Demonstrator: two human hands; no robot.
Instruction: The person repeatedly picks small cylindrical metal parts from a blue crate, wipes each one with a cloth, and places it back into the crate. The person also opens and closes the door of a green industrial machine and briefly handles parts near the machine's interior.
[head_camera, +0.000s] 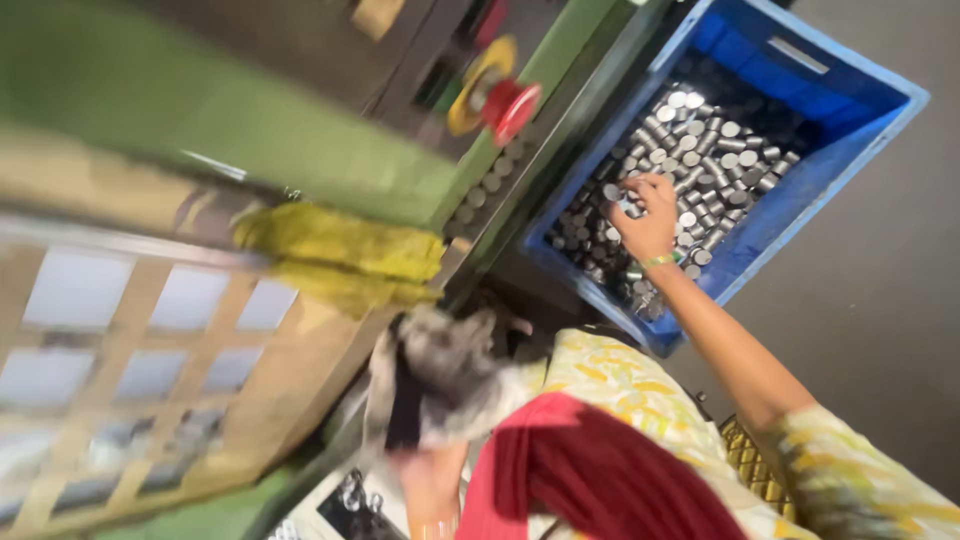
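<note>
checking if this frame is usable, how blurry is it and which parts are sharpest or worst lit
Head view: motion blur smears the whole tilted frame, worst on the left hand gripping a grey crumpled cloth; the right hand among small shiny metal cylinders in the blue plastic crate is sharpest; glints on the cylinders, dim grey floor.

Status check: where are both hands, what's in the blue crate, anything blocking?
Right hand in blue crate, fingers on metal cylinders. Left hand low, under grey rag, blurred. Nothing blocking the crate.

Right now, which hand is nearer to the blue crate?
Right. The right hand is inside the blue crate, touching the metal cylinders. The left hand is far away, under a grey rag.
</note>
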